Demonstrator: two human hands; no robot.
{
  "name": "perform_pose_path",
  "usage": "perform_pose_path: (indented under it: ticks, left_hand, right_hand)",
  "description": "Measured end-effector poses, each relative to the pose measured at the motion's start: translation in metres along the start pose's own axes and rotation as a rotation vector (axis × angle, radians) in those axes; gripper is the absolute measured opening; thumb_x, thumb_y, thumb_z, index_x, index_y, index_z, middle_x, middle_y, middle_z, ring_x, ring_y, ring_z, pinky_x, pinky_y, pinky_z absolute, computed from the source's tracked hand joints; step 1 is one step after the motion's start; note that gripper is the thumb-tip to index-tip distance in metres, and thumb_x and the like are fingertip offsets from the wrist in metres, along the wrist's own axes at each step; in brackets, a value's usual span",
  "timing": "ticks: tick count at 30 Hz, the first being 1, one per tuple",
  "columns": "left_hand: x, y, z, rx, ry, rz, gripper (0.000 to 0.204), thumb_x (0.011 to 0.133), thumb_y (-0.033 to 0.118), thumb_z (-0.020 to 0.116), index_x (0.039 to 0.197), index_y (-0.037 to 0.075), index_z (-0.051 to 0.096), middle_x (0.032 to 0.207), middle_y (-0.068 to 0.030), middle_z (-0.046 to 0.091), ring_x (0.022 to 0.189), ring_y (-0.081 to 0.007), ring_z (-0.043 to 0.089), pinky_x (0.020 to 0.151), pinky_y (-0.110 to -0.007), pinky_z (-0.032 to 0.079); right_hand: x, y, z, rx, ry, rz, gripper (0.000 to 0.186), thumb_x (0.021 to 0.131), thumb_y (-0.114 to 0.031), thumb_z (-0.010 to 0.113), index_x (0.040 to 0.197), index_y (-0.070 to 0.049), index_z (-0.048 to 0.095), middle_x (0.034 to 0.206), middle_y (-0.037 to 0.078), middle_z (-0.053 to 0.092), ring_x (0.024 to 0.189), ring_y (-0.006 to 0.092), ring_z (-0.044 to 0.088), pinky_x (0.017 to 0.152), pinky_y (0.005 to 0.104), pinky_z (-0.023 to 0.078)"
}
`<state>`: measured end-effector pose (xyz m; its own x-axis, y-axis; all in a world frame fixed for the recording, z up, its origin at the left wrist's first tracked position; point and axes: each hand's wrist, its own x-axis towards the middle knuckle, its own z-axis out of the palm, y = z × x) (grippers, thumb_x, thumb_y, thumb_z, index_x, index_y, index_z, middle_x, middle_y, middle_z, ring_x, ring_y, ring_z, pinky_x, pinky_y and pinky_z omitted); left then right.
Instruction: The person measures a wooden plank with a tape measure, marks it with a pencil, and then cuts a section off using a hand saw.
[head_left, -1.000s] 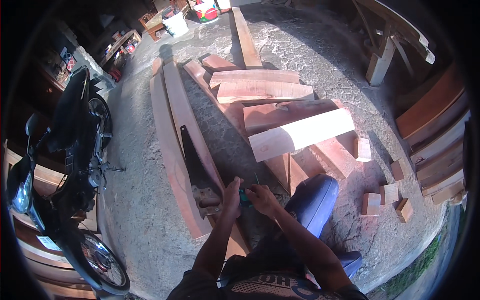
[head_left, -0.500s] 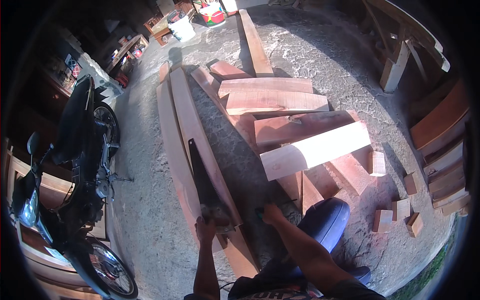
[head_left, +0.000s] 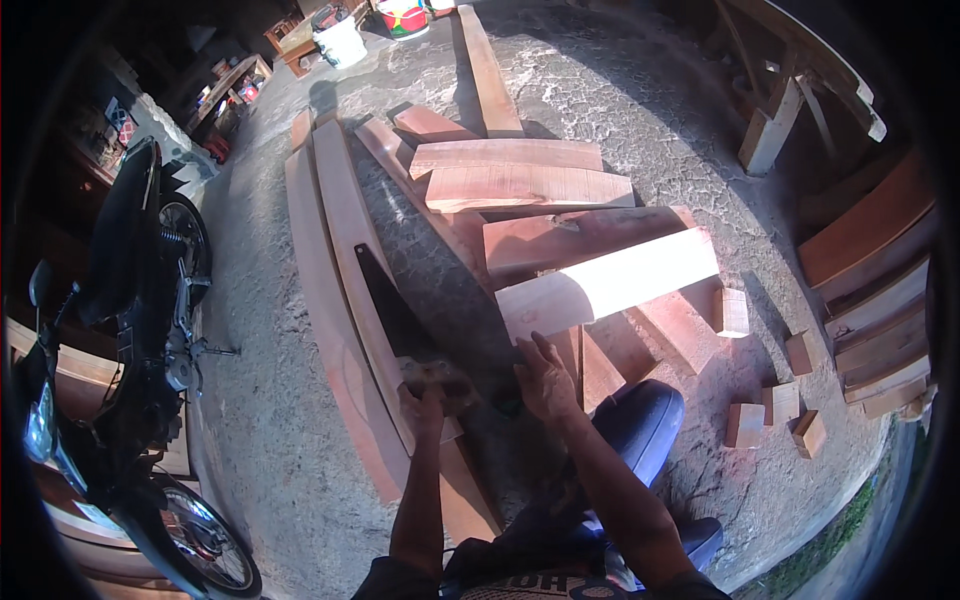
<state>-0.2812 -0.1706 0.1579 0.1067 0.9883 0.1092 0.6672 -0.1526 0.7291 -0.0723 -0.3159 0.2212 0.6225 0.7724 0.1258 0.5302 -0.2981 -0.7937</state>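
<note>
My left hand (head_left: 423,404) is closed round the wooden handle of a handsaw (head_left: 378,297). Its dark blade points away from me over a long pale plank (head_left: 345,200). To the right, my right hand (head_left: 548,382) has its fingers spread, with the fingertips at the near left end of a sunlit board (head_left: 615,288); whether they press on it I cannot tell. That board lies across other reddish boards. A small dark object (head_left: 508,402) sits in shadow beside my right hand, too dim to name.
A second long plank (head_left: 312,230) runs alongside on the left. Beyond it stands a motorcycle (head_left: 140,290). Several offcut blocks (head_left: 745,425) lie on the rough floor at right, near stacked boards (head_left: 880,330). Buckets (head_left: 340,42) stand at the back.
My right hand has let go of a small dark green object and reached forward to the sunlit board's end, its fingers opening. My left hand has shifted the saw slightly forward and right.
</note>
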Motion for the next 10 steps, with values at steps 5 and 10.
perform_pose_path:
  ticks: [5,10]
  left_hand:
    - [-0.01,0.002,0.067,0.086,-0.023,-0.008,0.06,0.082,0.012,0.058,0.136,-0.011,0.045,0.127,-0.0375,0.056,0.116,-0.0529,0.057,0.101,-0.056,0.046]
    - [0.001,-0.04,0.127,0.028,-0.229,-0.034,0.072,0.082,0.015,0.058,0.147,-0.006,0.035,0.134,-0.0344,0.055,0.124,-0.0508,0.056,0.11,-0.05,0.044]
  right_hand:
    - [-0.045,0.0,-0.106,0.098,0.188,-0.033,0.04,0.095,-0.005,0.063,0.134,-0.002,0.06,0.139,0.024,0.056,0.122,0.0394,0.062,0.099,0.0428,0.054]
    - [-0.105,0.004,-0.198,0.068,0.492,0.028,0.045,0.095,0.009,0.058,0.138,-0.004,0.058,0.133,0.019,0.061,0.111,0.0276,0.067,0.087,0.0387,0.058]
